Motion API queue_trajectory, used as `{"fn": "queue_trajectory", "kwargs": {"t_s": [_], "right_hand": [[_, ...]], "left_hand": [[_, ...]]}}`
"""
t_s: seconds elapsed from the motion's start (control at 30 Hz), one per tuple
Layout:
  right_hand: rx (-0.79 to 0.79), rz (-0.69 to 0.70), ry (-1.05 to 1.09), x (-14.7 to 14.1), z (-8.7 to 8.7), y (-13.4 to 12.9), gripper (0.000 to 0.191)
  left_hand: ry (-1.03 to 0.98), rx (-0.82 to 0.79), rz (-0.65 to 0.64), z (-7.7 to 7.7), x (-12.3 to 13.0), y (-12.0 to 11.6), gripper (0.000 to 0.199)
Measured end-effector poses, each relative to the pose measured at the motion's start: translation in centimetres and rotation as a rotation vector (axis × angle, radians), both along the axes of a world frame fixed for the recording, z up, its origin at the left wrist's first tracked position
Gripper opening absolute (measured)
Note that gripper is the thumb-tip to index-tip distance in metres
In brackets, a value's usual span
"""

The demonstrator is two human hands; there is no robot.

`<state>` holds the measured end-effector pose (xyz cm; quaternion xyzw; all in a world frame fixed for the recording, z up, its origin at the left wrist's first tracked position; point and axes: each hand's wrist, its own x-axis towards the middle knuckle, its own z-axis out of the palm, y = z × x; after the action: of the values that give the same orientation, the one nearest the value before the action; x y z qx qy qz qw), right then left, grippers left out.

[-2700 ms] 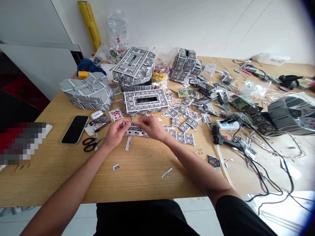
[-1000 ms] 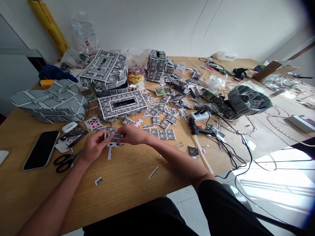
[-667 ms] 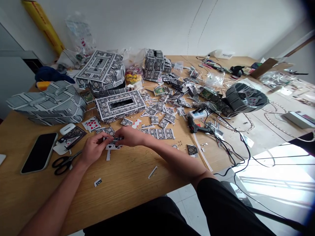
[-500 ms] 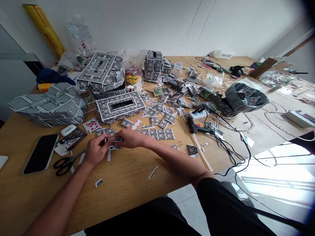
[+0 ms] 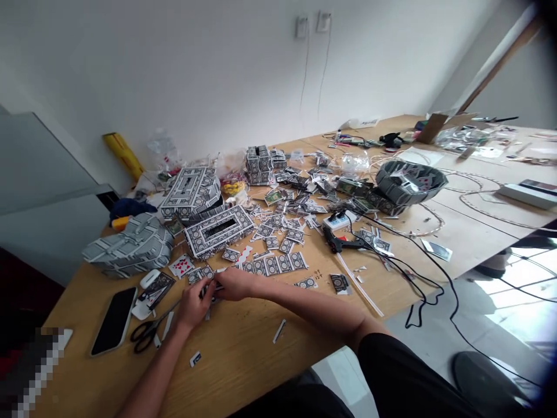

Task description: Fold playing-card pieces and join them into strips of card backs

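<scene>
My left hand [image 5: 194, 303] is closed, thumb and fingers pinching a playing card that my fingers mostly cover. Close against it, my right hand [image 5: 234, 284] is curled onto the same card from the right. Just beyond them lie patterned card pieces [image 5: 201, 274] and a joined strip of folded cards [image 5: 278, 264]. A box covered in black-and-white cards [image 5: 220, 230], with a slot in its top, stands behind my hands. To the left of my left hand are black scissors [image 5: 145, 335] and paper offcuts.
A phone [image 5: 114, 321] lies at the left, below a woven card bag [image 5: 130, 247]. On the right, a glue gun [image 5: 342, 241] rests near a white power strip [image 5: 339, 220], its black cables crossing the table edge. A card basket [image 5: 409, 188] stands farther right.
The camera view has tilted up and shifted left, so the table sits lower and farther right. My hands stay together on the card, which is now more hidden.
</scene>
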<state>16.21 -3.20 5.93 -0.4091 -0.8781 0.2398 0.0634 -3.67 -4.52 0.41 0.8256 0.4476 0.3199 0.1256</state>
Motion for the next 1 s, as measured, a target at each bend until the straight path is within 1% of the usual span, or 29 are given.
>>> {"fn": "queue_trajectory", "kwargs": {"t_s": [0.1,0.17,0.2,0.27,0.37,0.47,0.5,0.57,0.67,0.8,0.93,1.0], "right_hand": [[0.038,-0.029,0.055,1.0,0.1,-1.2,0.034],[0.055,-0.079,0.142,1.8,0.0,-2.0,0.042],[0.065,-0.126,0.195,2.4,-0.1,-2.3,0.042],[0.089,-0.213,0.232,4.1,0.0,-2.3,0.036],[0.124,-0.382,0.211,8.5,0.7,-0.6,0.023],[0.134,-0.587,0.111,14.8,1.2,2.4,0.021],[0.125,-0.64,0.068,16.9,1.3,3.3,0.022],[0.102,-0.702,-0.013,20.5,1.0,4.8,0.034],[0.1,-0.721,-0.097,23.9,0.0,6.0,0.038],[0.133,-0.695,-0.164,25.7,-1.0,7.3,0.039],[0.09,-0.64,-0.228,27.1,-0.8,9.1,0.036],[0.057,-0.617,-0.26,27.7,-0.6,9.9,0.037]], "left_hand": [[0.025,0.057,-0.03,-0.1,0.3,-0.3,0.038],[0.045,0.09,-0.043,-0.1,0.4,-0.7,0.037],[0.054,0.106,-0.045,-0.1,0.5,-0.9,0.037],[0.072,0.133,-0.04,-0.1,0.5,-1.2,0.036],[0.092,0.163,-0.016,-0.2,0.5,-1.4,0.037],[0.098,0.179,0.001,-0.3,0.5,-1.4,0.038],[0.097,0.181,0.005,-0.4,0.5,-1.4,0.038],[0.091,0.183,0.013,-0.4,0.4,-1.3,0.037],[0.073,0.177,0.03,-0.5,0.2,-1.3,0.038],[0.051,0.151,0.054,-0.5,0.0,-1.3,0.04],[0.035,0.113,0.074,-0.4,-0.2,-1.4,0.042],[0.025,0.096,0.081,-0.4,-0.3,-1.5,0.041]]}}
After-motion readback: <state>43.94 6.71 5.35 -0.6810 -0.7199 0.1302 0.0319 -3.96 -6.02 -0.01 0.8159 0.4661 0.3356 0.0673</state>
